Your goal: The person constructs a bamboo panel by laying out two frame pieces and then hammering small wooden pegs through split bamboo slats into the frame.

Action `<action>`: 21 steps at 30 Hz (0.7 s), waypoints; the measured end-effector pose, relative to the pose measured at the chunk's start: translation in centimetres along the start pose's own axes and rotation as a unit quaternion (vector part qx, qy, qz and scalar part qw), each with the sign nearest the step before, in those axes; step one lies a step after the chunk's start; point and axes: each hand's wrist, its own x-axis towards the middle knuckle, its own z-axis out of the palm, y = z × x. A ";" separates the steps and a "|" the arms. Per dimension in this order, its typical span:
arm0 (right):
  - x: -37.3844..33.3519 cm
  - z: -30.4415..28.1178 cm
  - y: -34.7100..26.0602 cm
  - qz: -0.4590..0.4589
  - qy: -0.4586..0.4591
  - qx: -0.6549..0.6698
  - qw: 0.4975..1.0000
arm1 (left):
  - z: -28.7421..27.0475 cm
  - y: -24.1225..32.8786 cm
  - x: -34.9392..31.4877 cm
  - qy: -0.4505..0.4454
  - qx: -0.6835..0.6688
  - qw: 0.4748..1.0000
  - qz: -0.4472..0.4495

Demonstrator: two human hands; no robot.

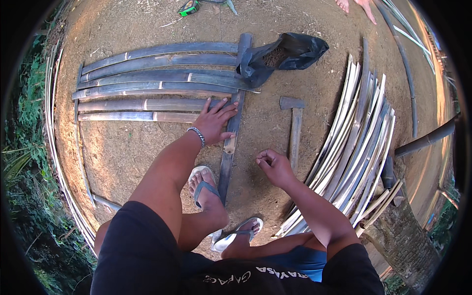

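Note:
Several split bamboo slats (162, 60) lie side by side on the ground, their right ends across a bamboo crosspiece (235, 123). My left hand (215, 123) rests with fingers spread on the lowest slat's end and the crosspiece. To its right, my right hand (275, 168) hovers above the soil, thumb and fingertips pinched together; whatever they hold is too small to make out. Just beyond that hand lies a hammer or hatchet (296, 130) with a wooden handle and metal head. A black plastic bag (307, 50) lies open by the crosspiece's far end, small brown bits inside.
A pile of loose bamboo strips (351, 142) lies at the right, near a log (403, 233). A green tape measure (189, 8) is at the far edge. Another person's bare feet (364, 7) show at the far right. Long strips (53, 142) and greenery border the left.

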 end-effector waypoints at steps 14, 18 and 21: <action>9.3 6.5 -1.4 -0.111 0.174 0.090 0.974 | 1.3 0.4 -0.5 0.058 -0.051 0.997 -0.029; 12.4 6.8 -0.5 -0.114 0.191 0.079 0.972 | 1.8 0.5 -0.1 0.093 -0.132 0.986 -0.046; 12.7 7.2 -0.7 -0.154 0.215 0.038 0.964 | 2.9 0.0 -0.2 0.131 -0.154 0.978 -0.052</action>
